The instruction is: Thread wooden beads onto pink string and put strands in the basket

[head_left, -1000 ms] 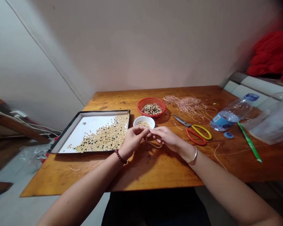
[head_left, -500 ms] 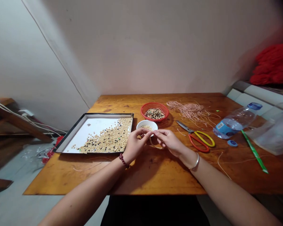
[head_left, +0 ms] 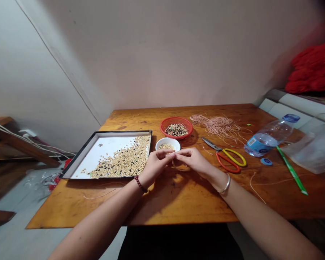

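My left hand (head_left: 155, 165) and my right hand (head_left: 194, 160) meet fingertip to fingertip above the wooden table (head_left: 178, 195), both pinched on a thin string of tan beads (head_left: 178, 168) that loops down between them. Just beyond the fingers stands a small white bowl (head_left: 167, 144) of tan beads. A red basket (head_left: 176, 127) with mixed dark and light beads sits behind it. To the left lies a black-rimmed white tray (head_left: 103, 148) strewn with several loose tan beads.
Scissors with yellow and red handles (head_left: 227, 157) lie right of my hands. A tangle of pink cord (head_left: 218, 123) is behind them. A plastic water bottle (head_left: 269, 135) lies on its side, its blue cap (head_left: 265, 161) beside it, with a green stick (head_left: 291, 170) and a clear bag (head_left: 311, 150).
The hands have stayed together over the same spot; the fingertips have drawn closer on the string. The view has shifted slightly.
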A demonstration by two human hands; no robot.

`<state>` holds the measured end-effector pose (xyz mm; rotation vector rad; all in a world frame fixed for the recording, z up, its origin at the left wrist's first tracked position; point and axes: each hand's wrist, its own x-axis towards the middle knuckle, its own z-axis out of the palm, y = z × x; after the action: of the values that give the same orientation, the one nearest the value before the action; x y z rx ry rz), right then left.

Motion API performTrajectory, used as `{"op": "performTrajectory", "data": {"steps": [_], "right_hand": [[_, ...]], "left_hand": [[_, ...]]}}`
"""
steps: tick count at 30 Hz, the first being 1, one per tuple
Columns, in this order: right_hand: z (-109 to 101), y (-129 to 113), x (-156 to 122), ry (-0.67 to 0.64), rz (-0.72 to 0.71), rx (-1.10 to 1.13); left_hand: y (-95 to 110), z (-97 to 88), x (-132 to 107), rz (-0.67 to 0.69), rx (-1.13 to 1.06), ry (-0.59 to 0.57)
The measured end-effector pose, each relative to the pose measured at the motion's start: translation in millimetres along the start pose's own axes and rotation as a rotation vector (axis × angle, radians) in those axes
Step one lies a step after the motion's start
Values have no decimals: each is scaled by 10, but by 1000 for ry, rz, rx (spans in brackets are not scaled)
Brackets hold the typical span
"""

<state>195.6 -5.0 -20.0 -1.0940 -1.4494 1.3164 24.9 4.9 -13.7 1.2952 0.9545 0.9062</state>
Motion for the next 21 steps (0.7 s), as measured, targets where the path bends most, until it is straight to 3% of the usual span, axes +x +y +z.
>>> {"op": "performTrajectory", "data": {"steps": [6, 12, 21], "right_hand": [[-66, -43, 3, -62, 10, -40], [-20, -40, -9, 13, 95, 43], [28, 24, 23, 63, 41, 26]], "left_hand": [[93, 46, -47, -16, 30, 17], [-1, 1, 10, 109, 102, -2], [-33, -6, 2, 256, 328, 30]]}}
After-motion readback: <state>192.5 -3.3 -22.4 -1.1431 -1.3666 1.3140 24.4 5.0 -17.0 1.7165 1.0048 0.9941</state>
